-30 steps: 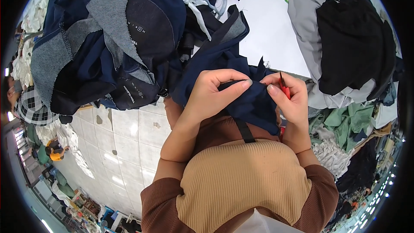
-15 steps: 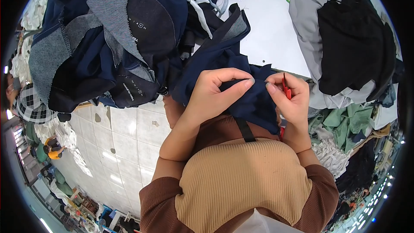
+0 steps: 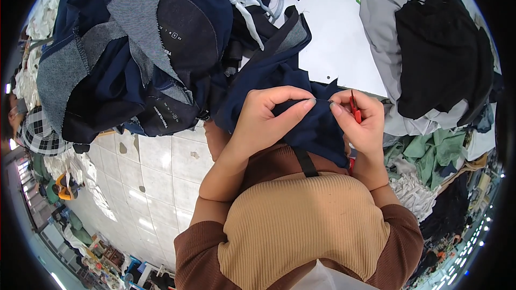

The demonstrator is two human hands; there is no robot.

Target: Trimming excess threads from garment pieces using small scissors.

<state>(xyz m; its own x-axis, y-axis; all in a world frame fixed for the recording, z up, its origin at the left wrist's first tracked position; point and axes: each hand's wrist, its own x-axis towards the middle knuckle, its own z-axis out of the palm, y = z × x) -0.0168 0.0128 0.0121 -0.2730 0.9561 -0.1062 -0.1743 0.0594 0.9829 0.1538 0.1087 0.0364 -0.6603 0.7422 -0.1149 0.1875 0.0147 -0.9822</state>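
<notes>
A navy garment piece [image 3: 313, 134] is draped over my lap and up onto the table edge. My left hand [image 3: 267, 115] is closed in a pinch, thumb against forefinger, at a thin dark edge of this cloth. Close by on the right, my right hand [image 3: 364, 111] pinches the same edge between thumb and forefinger; a small dark bit shows at its fingertips. Red thread snips [image 3: 356, 108] are also tucked in the right hand, dark blades pointing up and away. The fingertips of the two hands are a short gap apart.
Navy garments with grey inner sides [image 3: 134, 48] are heaped at the left of the white table [image 3: 344, 32]. A pale blue cloth strip [image 3: 248, 11] lies beside them. Black cloth [image 3: 443, 59] covers grey fabric at right, near green cloth [image 3: 435, 150]. Other people are at far left.
Both hands keep their pinch, with the right hand shifted very slightly left. At far left, a person in orange has changed posture.
</notes>
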